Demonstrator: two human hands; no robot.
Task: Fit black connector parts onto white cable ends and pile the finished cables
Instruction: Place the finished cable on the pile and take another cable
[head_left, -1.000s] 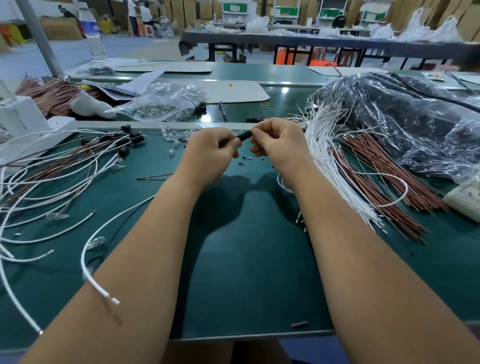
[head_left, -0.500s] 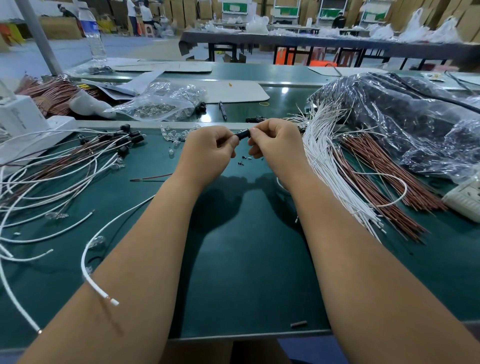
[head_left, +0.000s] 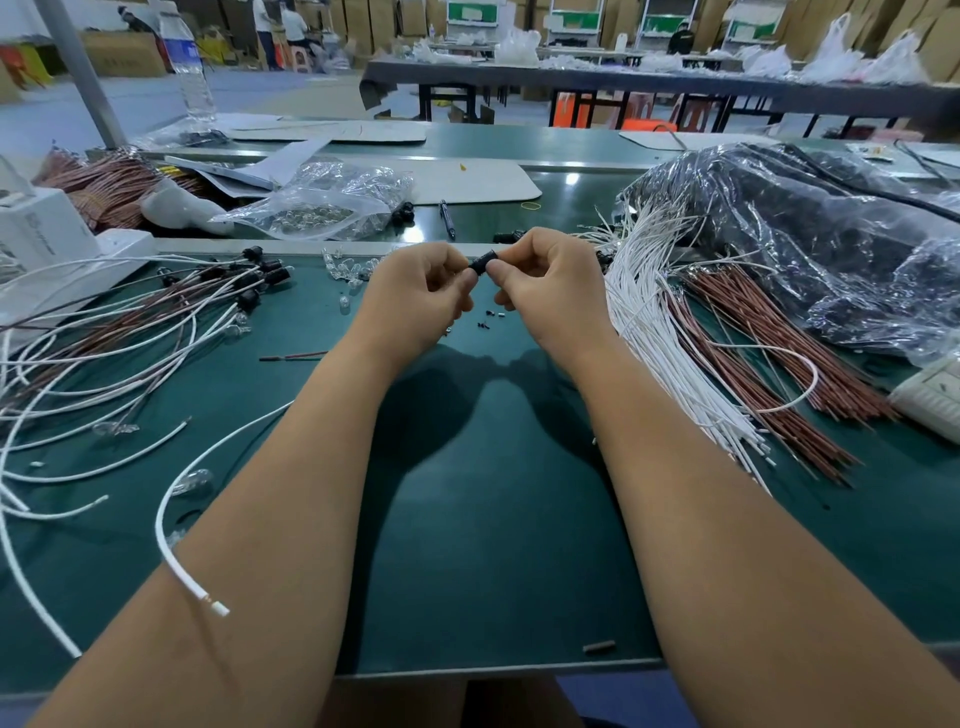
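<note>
A small black connector part (head_left: 482, 261) is pinched between my left hand (head_left: 415, 299) and my right hand (head_left: 550, 283), above the green table (head_left: 493, 519). Both hands have curled fingers around it. A white cable (head_left: 171, 545) runs from under my left forearm and ends in a bare tip near my left elbow. To the left lies a pile of finished cables (head_left: 130, 322) with black connectors (head_left: 260, 273) at their ends. On the right lies a bundle of bare white cables (head_left: 665, 332) beside brown wires (head_left: 753, 353).
A clear bag of small parts (head_left: 322, 202) and a pen (head_left: 447, 218) lie behind the hands. A large dark plastic bag (head_left: 805, 234) fills the right side. Tiny loose black bits (head_left: 488, 317) and clear bulbs (head_left: 348, 270) lie near the hands. A white box (head_left: 41, 234) stands at the left.
My hands have stayed in place; the fingers have shifted slightly on the black connector part. Nothing else has moved.
</note>
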